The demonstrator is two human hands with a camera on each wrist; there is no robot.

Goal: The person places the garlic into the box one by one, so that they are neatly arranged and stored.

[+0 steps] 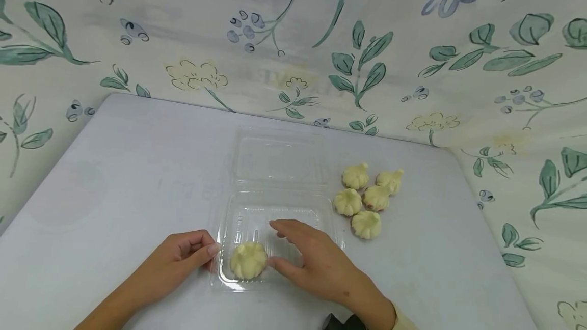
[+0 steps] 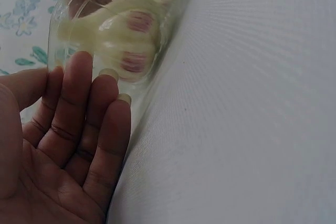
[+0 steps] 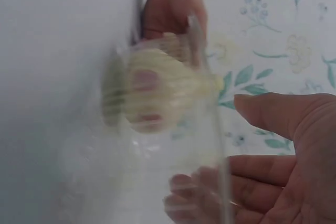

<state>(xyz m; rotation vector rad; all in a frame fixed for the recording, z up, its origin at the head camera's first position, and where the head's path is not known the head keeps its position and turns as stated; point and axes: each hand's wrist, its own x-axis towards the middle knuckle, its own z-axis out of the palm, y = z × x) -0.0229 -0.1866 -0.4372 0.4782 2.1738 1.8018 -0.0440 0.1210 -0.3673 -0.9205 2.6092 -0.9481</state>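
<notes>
A clear plastic clamshell container [image 1: 284,202] lies with its lid [image 1: 279,159] folded back. In its near left corner sits one pale yellow garlic bulb [image 1: 248,260], ribbed, with purplish patches [image 2: 137,23] on its side in the left wrist view. My left hand [image 1: 185,256] pinches the container's left rim between thumb and fingers. Over the tray, my right hand [image 1: 316,261] is spread with thumb and fingers apart; its thumb tip is close beside the bulb, and nothing is held. Through the clear wall the right wrist view shows the bulb [image 3: 152,90], blurred.
Several more garlic bulbs [image 1: 367,224] lie in a loose group on the white table [image 1: 435,248], right of the container. A floral cloth [image 1: 275,39] hangs behind the table's far edge. A black object [image 1: 344,322] shows at the bottom edge, near the right wrist.
</notes>
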